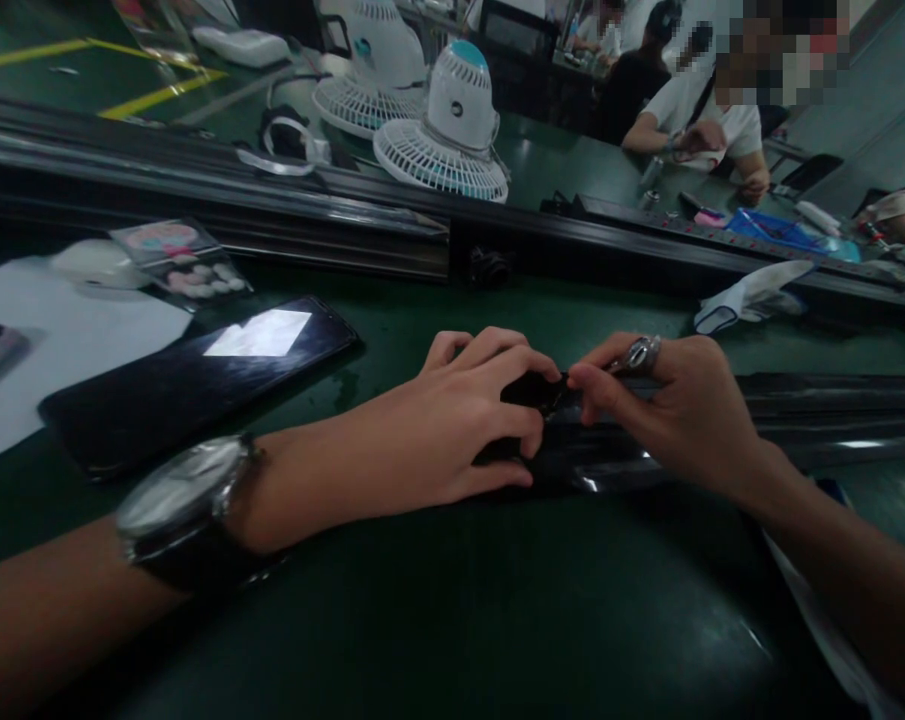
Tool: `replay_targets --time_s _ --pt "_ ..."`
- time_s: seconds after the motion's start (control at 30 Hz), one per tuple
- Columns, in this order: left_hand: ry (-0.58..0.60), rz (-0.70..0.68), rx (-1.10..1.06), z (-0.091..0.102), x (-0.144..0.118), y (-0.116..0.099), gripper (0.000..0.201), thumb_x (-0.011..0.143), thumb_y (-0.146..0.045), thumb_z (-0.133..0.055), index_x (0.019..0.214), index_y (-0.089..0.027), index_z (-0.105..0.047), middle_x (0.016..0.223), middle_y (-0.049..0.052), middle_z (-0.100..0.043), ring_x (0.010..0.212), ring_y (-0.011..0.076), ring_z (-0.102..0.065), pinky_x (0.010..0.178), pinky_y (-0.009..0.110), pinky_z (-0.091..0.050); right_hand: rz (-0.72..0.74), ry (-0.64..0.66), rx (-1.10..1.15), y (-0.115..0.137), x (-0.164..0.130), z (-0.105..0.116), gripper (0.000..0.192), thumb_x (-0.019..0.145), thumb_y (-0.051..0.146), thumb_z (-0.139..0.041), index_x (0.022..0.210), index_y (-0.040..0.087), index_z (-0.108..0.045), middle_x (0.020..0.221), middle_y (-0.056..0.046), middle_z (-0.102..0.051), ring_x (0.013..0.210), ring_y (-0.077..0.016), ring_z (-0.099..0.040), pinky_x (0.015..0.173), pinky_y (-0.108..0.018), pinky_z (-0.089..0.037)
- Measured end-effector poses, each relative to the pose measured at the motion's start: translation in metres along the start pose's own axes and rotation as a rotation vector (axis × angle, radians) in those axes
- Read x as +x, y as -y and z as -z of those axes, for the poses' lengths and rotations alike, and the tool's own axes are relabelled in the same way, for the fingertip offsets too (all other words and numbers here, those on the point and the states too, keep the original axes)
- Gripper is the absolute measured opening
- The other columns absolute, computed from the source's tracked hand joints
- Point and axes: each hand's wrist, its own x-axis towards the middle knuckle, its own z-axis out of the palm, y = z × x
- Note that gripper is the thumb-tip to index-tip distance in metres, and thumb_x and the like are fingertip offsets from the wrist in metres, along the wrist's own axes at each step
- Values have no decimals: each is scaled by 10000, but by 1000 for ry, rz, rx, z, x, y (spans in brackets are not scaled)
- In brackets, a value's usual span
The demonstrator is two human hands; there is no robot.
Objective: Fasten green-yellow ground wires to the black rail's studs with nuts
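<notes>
Nearest the camera, the left hand (459, 425), a wristwatch (182, 505) on its forearm, is pressing down flat over the near end of a long black glossy strip (797, 425), its fingers curled together on top of a small dark part that is mostly hidden beneath them. Touching it from the right, the right hand (677, 410) is pinching thumb and forefinger together on something tiny at that same end (too small and dark to name), with a silver ring (639, 352) on one finger. Both hands are meeting at one spot, the left one covering it more fully.

From that grip the strip is running away to the right, its long axis lying roughly level across the green work surface (422, 620), past the right wrist and on out of view.

To the left of the grip, a black phone (197, 385) is lying flat, partly on a white sheet (77, 340). Beyond the grip, a dark rail (272, 215) is crossing the bench, a white glove (752, 295) is lying up and to the right, and two white desk fans (452, 125) are resting face-down further back. Other people are sitting at the far right.
</notes>
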Motion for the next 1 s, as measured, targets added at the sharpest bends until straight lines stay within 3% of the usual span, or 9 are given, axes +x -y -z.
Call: replay_targets --time_s 0.2,0.43,0.53,0.67,0.8,1.0 --pt "-17 -50 145 -1 0 -4 91 887 -336 -759 922 -252 -748 1381 73 -547 1407 346 -377 1098 521 -284 3 -16 1 0 -1 -2 246 978 345 -658 762 232 -688 647 37 -739 548 -121 -675 556 -258 -459" --pt "-15 -63 159 -7 2 -5 67 892 -299 -751 895 -234 -736 1318 87 -580 1381 333 -388 1054 495 -322 5 -20 -26 1 0 -6 236 969 308 -667 758 209 -706 633 31 -734 514 -112 -648 550 -253 -442" --pt "12 -64 100 -4 3 -6 36 884 -214 -738 870 -246 -730 1306 71 -574 1346 314 -413 1023 482 -334 76 33 -50 -1 1 -2 244 972 277 -649 744 207 -697 647 28 -734 521 -110 -641 538 -251 -419" --pt "33 -68 15 1 4 -5 195 843 -130 -740 926 -306 -747 1434 21 -516 1371 296 -388 1053 471 -326 178 128 -48 -5 1 11 155 958 305 -668 834 227 -720 690 31 -740 563 -117 -647 562 -257 -431" --pt "-14 -33 14 1 2 -3 160 824 -265 -809 967 -303 -746 1461 22 -497 1374 311 -389 1085 487 -312 89 64 -9 -6 0 17 157 956 291 -665 819 238 -721 669 45 -741 535 -112 -649 533 -251 -431" --pt "-17 -32 140 -5 2 -4 118 850 -327 -797 923 -252 -744 1430 70 -527 1381 354 -396 1087 535 -293 -3 3 11 -3 0 7 213 955 337 -682 774 232 -720 662 32 -757 569 -137 -697 559 -253 -473"
